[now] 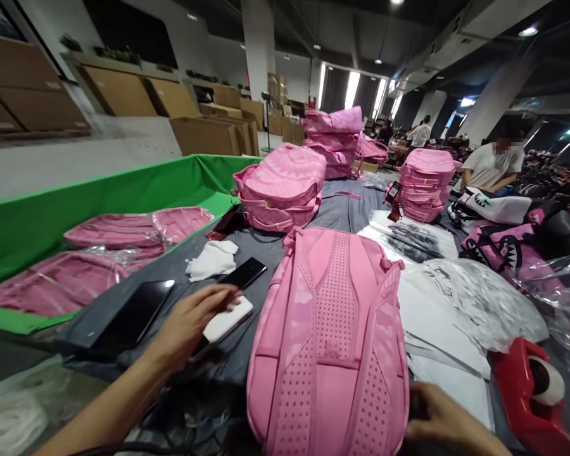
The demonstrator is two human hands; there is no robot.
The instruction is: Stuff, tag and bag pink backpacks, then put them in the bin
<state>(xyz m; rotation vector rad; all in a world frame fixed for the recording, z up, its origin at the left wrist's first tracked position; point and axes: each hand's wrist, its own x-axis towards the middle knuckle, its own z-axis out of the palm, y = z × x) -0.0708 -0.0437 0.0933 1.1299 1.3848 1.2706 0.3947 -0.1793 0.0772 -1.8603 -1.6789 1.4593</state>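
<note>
Pink dotted-strap fabric backpack is lying toward six o'clock, right hand at five (can't tell its grip), while half-curled, seemingly empty left hand at eight could be knocking that white rounded slab by sweeping carelessly.

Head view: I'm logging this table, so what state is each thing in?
Near backpack: lying, straps up
White block: lying flat
Stacked backpacks: piled up
Green bin: open, bags inside
Binned bags: in clear plastic
Phone: screen dark
Larger device: screen dark
White wad: crumpled
Tape dispenser: loaded
</note>
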